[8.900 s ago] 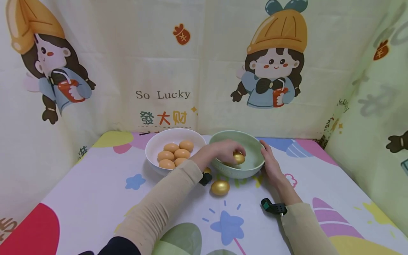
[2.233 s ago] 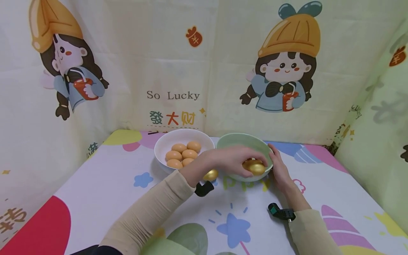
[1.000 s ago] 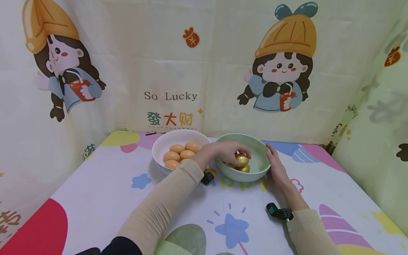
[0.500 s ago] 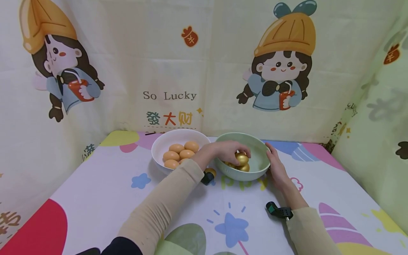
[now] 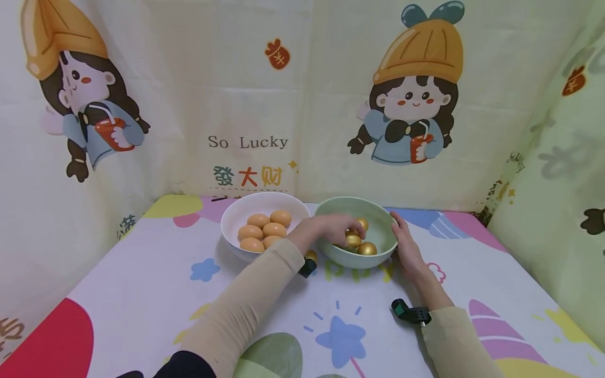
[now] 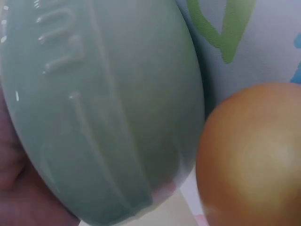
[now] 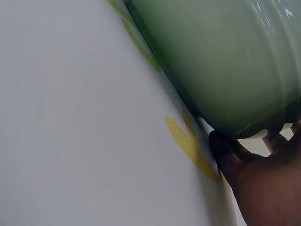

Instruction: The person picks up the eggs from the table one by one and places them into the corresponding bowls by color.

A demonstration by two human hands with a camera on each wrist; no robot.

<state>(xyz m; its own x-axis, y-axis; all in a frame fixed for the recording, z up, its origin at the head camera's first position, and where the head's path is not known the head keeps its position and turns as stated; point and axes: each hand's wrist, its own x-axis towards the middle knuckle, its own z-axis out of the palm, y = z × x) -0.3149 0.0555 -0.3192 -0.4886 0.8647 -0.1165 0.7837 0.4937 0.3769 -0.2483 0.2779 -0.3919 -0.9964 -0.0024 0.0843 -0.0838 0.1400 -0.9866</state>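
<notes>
My left hand point(image 5: 336, 228) reaches into the green bowl point(image 5: 389, 244), its thumb and fingers around a golden egg point(image 5: 352, 241). Other golden eggs lie beside it, one toward the front wall point(image 5: 367, 249) and one partly behind the fingers. From the right, my right hand point(image 5: 410, 251) holds the bowl by its outer side; the right wrist view shows thumb and fingers point(image 7: 225, 150) against the wall near the table. Another golden egg point(image 6: 256, 155) sits on the table beside the bowl, mostly hidden in the head view by the left wrist's camera.
A white bowl point(image 5: 231, 236) with several brown eggs point(image 5: 250, 232) stands just left of the green one, partly behind the left forearm. A patterned cloth point(image 5: 264, 320) covers the table. Printed curtains point(image 5: 321, 105) close off the back and sides.
The golden egg that lay in front of the bowls is gone from there. My left hand carried an egg over the green bowl's front, then lowered into it; more golden eggs now show inside.
</notes>
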